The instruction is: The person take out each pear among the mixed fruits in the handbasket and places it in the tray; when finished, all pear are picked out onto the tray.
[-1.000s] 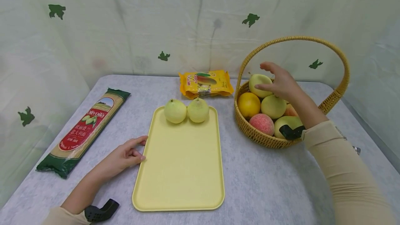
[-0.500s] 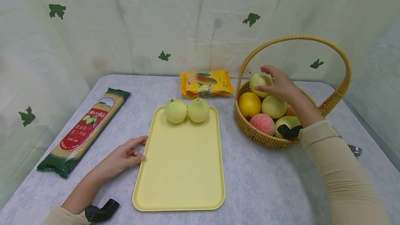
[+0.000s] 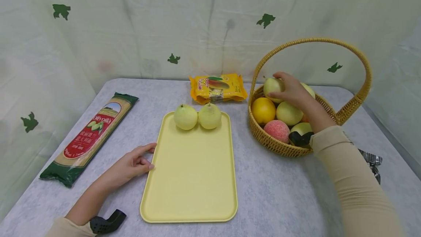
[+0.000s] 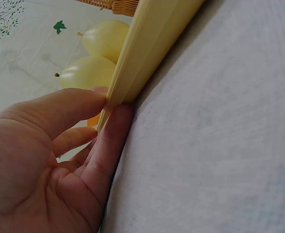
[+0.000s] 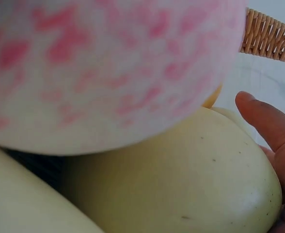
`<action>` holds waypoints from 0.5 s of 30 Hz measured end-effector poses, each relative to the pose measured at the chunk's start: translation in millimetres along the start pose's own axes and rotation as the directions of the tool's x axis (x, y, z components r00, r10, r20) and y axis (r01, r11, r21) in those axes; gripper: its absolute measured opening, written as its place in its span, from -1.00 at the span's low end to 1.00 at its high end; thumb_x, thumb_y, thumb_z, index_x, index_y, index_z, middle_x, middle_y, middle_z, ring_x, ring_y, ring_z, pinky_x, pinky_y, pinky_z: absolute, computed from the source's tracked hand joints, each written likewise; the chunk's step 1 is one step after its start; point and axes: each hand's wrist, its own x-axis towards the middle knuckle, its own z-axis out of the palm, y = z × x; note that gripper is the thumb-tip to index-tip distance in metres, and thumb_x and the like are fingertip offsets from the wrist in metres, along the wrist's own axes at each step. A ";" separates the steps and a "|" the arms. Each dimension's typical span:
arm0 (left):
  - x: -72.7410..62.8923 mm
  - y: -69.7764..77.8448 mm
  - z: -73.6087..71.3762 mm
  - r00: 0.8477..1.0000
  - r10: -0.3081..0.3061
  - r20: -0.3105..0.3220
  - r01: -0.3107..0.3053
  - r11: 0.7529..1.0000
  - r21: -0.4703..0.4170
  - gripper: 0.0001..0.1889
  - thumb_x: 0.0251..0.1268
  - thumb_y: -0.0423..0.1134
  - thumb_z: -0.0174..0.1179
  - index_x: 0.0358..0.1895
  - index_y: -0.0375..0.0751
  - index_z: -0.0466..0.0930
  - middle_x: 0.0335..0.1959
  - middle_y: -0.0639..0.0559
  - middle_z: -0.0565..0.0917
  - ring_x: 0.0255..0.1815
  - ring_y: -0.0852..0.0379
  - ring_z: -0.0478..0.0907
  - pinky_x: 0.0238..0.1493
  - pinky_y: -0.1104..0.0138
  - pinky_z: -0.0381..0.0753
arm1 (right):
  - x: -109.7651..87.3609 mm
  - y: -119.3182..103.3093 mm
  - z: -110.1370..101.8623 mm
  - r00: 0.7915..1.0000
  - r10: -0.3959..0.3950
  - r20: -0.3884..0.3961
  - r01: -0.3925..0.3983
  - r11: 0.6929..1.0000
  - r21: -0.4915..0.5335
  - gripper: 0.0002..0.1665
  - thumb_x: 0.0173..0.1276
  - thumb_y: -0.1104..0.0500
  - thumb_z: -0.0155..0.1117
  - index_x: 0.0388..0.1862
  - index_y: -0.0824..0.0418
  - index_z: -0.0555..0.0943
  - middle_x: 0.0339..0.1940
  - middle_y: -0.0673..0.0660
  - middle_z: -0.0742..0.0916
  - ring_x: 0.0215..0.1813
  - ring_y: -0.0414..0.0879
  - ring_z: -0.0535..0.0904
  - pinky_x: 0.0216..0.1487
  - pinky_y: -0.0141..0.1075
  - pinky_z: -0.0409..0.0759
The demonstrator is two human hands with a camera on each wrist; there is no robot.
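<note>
My left hand [image 3: 131, 165] pinches the left rim of a pale yellow tray [image 3: 189, 178]. In the left wrist view the thumb lies on the tray's rim [image 4: 133, 68], with a finger tucked beneath it. Two pale green pears [image 3: 185, 117] sit side by side at the tray's far end. At the right, my right hand [image 3: 294, 90] reaches into a wicker basket [image 3: 279, 149] and grips a pear [image 3: 273, 87] at its back left, thumb and fingers on either side. In the right wrist view the thumb [image 5: 266, 116] shows behind a nearer pear [image 5: 196, 179].
The basket also holds an orange [image 3: 263, 111], a pink peach [image 3: 277, 131] and several other fruits under its tall handle [image 3: 312, 40]. A yellow mango-printed packet [image 3: 218, 87] lies behind the tray. A spaghetti pack [image 3: 88, 140] lies at the left.
My right hand has lowered slightly and closed its fingers around the pear at the basket's back left. The left hand and tray stay in place.
</note>
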 end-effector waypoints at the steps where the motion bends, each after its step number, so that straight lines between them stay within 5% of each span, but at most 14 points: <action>1: 0.0 0.2 0.1 1.000 -0.005 -0.002 0.005 1.000 0.003 -0.34 0.20 -0.40 0.13 0.33 -0.41 0.03 0.14 -0.33 0.20 -0.33 0.19 0.48 -0.34 0.42 0.47 | 0.2 -0.2 -0.1 1.000 0.009 0.008 -0.009 1.000 -0.001 -0.14 0.17 0.05 0.29 0.34 0.29 0.12 0.32 0.28 0.22 0.30 0.18 0.08 0.22 0.06 0.03; 10: -0.1 1.0 0.2 0.999 -0.044 -0.009 0.044 0.999 0.025 -0.33 0.19 -0.34 0.16 0.34 -0.36 0.05 0.15 -0.27 0.21 -0.33 0.16 0.48 -0.34 0.41 0.47 | 0.8 -3.5 -1.7 0.992 0.090 0.091 -0.088 0.996 -0.026 -0.09 0.21 0.05 0.24 0.41 0.21 0.00 0.34 0.31 0.17 0.27 0.23 0.11 0.16 0.13 0.08; 15: 0.3 -0.3 0.3 1.000 -0.027 -0.008 0.027 0.999 0.024 -0.33 0.20 -0.35 0.15 0.33 -0.38 0.05 0.14 -0.29 0.21 -0.34 0.17 0.48 -0.34 0.42 0.47 | -0.9 -4.5 -1.7 0.994 0.086 0.072 -0.085 0.996 -0.021 -0.11 0.18 0.11 0.28 0.38 0.22 0.04 0.31 0.33 0.22 0.23 0.24 0.16 0.12 0.14 0.14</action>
